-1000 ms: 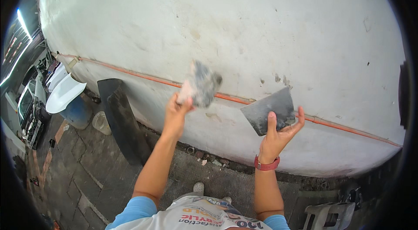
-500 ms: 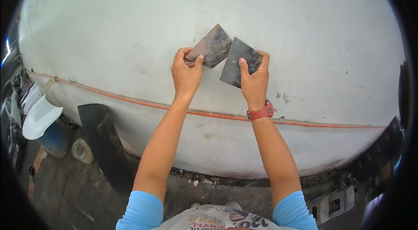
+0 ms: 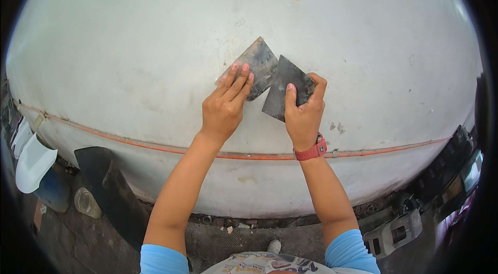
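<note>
In front of the white wall, my left hand [image 3: 224, 108] has its fingers laid over the near-left end of a flat rectangular plate [image 3: 261, 61], smudged grey and black. Its thumb is hidden. My right hand [image 3: 305, 114] grips a second, darker flat plate [image 3: 279, 93], thumb on the face towards me and the other fingers around its far side. The plates tilt in opposite directions, and their edges come close together at the middle. Whether they touch, or rest on the wall, I cannot tell.
The white wall [image 3: 155, 40] bulges across the view, with an orange-red pipe [image 3: 249, 156] along its lower part. At lower left are a curved black panel [image 3: 106, 183], a clear tub [image 3: 87, 202] and a blue container [image 3: 53, 191] under a white curved piece [image 3: 35, 164]. A grey bracket [image 3: 397, 232] lies at lower right.
My left hand has turned over its plate: its thumb lay on the near face before, and now its fingers lie there. Both hands and plates sit slightly lower in the view.
</note>
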`<state>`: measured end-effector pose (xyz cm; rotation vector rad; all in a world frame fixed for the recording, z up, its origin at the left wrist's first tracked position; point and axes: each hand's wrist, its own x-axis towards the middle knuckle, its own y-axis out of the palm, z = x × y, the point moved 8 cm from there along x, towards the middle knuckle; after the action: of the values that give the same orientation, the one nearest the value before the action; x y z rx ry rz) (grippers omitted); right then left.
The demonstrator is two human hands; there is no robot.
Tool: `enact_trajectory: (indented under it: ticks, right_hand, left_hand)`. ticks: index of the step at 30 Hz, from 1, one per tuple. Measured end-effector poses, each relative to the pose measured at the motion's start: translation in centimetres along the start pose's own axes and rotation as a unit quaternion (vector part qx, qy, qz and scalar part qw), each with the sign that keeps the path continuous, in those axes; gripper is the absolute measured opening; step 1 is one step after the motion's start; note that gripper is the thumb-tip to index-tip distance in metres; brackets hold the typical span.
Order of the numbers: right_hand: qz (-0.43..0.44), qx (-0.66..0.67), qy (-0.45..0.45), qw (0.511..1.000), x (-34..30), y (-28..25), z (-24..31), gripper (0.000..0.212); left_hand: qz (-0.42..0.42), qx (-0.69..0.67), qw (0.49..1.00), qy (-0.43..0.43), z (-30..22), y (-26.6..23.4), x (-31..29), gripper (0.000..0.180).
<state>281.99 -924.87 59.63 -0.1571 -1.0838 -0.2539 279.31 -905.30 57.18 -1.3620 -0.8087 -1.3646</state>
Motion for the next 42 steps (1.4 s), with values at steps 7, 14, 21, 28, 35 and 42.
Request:
enact_trajectory:
  ticks: [7,14,21,28,35,42]
  right_hand:
    - [0.056,-0.047,-0.07,0.995,3.0,0.4,1.3,0.035]
    - [0.106,-0.045,-0.079,0.99,5.7,4.7,4.4,0.035]
    - [0.055,-0.071,-0.132,0.987,4.6,2.1,3.9,0.033]
    - [0.068,-0.066,-0.118,0.988,5.2,2.2,4.0,0.035]
    - [0.076,-0.079,-0.14,0.984,5.9,2.5,4.5,0.035]
    - [0.094,-0.113,-0.124,0.981,6.3,3.1,5.6,0.034]
  left_hand:
    - [-0.008,-0.02,1.0,-0.012,-0.1,0.5,-0.5,0.048]
    - [-0.001,-0.017,1.0,-0.017,0.3,0.0,0.1,0.046]
    - [-0.02,-0.031,0.999,-0.016,0.1,0.0,0.0,0.046]
    - [-0.015,-0.033,0.999,-0.024,-0.1,0.5,-0.3,0.046]
    - [-0.012,-0.037,0.999,-0.021,0.0,0.5,-0.4,0.047]
    - [-0.005,-0.033,0.999,-0.017,0.0,0.6,-0.5,0.049]
